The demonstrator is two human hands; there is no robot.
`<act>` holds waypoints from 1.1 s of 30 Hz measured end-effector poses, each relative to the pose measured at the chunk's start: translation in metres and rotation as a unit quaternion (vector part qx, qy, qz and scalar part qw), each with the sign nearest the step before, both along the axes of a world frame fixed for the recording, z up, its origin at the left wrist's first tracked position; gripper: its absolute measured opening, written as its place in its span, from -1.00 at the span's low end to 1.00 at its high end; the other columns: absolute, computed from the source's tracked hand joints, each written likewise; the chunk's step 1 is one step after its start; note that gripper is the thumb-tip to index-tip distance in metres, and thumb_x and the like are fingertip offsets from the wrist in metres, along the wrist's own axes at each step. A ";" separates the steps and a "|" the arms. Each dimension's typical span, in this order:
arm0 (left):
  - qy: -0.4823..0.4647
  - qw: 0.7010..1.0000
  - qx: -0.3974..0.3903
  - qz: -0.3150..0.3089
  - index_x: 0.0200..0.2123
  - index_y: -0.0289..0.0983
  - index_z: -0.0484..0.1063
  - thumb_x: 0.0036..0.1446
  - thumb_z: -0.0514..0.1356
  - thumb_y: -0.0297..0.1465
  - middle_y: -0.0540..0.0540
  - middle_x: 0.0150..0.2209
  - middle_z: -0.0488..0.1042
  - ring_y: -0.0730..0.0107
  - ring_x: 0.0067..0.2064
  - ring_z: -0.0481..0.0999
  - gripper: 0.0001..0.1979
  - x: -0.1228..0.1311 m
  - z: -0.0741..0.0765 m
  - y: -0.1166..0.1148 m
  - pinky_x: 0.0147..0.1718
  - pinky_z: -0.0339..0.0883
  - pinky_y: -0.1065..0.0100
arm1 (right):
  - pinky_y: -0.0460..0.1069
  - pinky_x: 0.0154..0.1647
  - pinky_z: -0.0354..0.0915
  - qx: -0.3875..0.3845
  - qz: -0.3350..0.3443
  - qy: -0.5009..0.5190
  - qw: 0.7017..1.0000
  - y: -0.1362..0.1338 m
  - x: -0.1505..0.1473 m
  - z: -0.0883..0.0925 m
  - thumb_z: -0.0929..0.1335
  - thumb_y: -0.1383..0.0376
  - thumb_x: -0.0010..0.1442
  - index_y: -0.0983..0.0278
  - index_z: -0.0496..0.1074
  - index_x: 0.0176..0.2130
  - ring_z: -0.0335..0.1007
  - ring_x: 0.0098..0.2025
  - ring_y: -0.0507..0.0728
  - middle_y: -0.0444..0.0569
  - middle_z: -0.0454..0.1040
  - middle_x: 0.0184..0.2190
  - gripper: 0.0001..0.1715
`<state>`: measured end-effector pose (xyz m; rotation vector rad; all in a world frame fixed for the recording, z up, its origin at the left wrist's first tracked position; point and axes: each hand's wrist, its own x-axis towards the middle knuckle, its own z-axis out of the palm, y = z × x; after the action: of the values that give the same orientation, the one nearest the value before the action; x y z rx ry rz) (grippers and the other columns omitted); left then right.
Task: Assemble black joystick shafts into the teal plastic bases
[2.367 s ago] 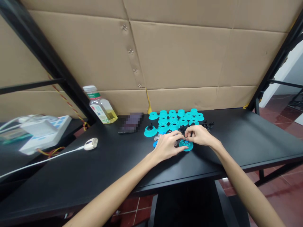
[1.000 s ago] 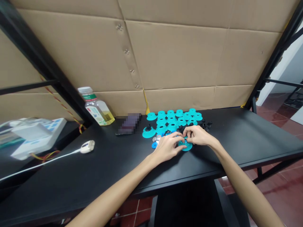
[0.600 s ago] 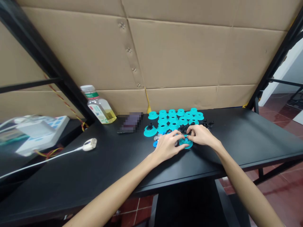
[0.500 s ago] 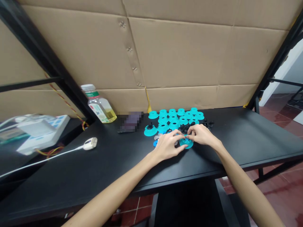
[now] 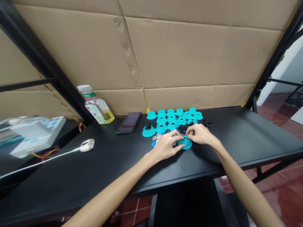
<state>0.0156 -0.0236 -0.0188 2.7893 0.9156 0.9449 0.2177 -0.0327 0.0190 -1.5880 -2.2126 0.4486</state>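
A teal flanged disc [image 5: 185, 142] lies on the black table [image 5: 236, 138] between my two hands. My left hand [image 5: 167, 145] rests beside it with fingers curled, fingertips at its left rim. My right hand [image 5: 199, 134] pinches at the disc's top centre; what the fingers grip there is too small to make out. Behind the hands stands a cluster of several teal discs [image 5: 174, 118]. One teal disc with a black knob [image 5: 149, 130] sits apart on the left. Small black parts [image 5: 206, 123] lie to the right of the cluster.
A small blue part [image 5: 154, 144] and silvery bits lie left of my left hand. A bottle of yellow liquid [image 5: 96, 107], a blurred dark object [image 5: 129, 123] and a white corded device [image 5: 86, 145] sit further left. Cardboard [image 5: 180, 53] walls the back.
Both hands have stayed on the teal disc with only small finger shifts. The camera view has wobbled slightly.
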 end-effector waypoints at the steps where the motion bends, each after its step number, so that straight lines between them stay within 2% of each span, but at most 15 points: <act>1: -0.002 1.000 0.001 -0.002 -0.18 -0.19 0.56 0.13 0.24 -0.21 -0.05 -0.19 0.51 0.52 -0.46 0.42 -0.75 0.000 0.000 0.000 -0.50 0.20 0.43 | -0.11 -0.43 0.13 0.000 0.001 -0.001 1.000 0.000 0.000 0.000 0.28 0.35 0.02 0.24 0.54 -0.39 0.38 -0.44 0.02 -0.14 0.53 -0.49 -0.77; 5: -0.006 1.000 0.000 -0.001 -0.17 -0.19 0.56 0.11 0.25 -0.20 -0.05 -0.22 0.51 0.49 -0.44 0.44 -0.73 -0.001 -0.002 0.001 -0.47 0.23 0.42 | -0.11 -0.41 0.14 -0.007 0.007 -0.003 1.000 -0.001 0.001 0.001 0.29 0.32 0.01 0.22 0.54 -0.36 0.40 -0.41 0.03 -0.15 0.54 -0.48 -0.77; 13: 0.009 1.000 -0.006 -0.004 -0.19 -0.22 0.54 0.15 0.22 -0.18 -0.05 -0.21 0.50 0.53 -0.47 0.39 -0.73 0.000 -0.002 0.001 -0.50 0.22 0.44 | -0.11 -0.47 0.06 -0.037 -0.024 -0.030 0.999 -0.003 -0.005 0.007 0.33 0.29 -0.04 0.19 0.53 -0.35 0.39 -0.39 0.02 -0.18 0.54 -0.44 -0.78; 24: 0.014 1.000 -0.015 -0.009 -0.17 -0.23 0.53 0.17 0.19 -0.16 -0.07 -0.21 0.49 0.52 -0.48 0.37 -0.70 0.001 -0.001 0.000 -0.47 0.23 0.43 | -0.11 -0.48 0.02 -0.047 -0.018 -0.031 0.998 -0.001 -0.007 0.005 0.33 0.31 -0.04 0.23 0.50 -0.39 0.33 -0.43 0.01 -0.12 0.53 -0.44 -0.83; 33: 0.035 0.999 -0.005 -0.001 -0.13 -0.21 0.52 0.18 0.18 -0.15 -0.08 -0.17 0.50 0.52 -0.48 0.40 -0.69 0.001 0.001 -0.001 -0.49 0.22 0.43 | -0.12 -0.47 0.04 -0.041 0.001 -0.013 0.999 -0.002 -0.003 0.004 0.31 0.31 -0.01 0.22 0.51 -0.34 0.35 -0.42 0.01 -0.15 0.52 -0.46 -0.80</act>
<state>0.0161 -0.0245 -0.0176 2.8298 0.9227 0.8458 0.2150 -0.0352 0.0225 -1.6409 -2.2416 0.5282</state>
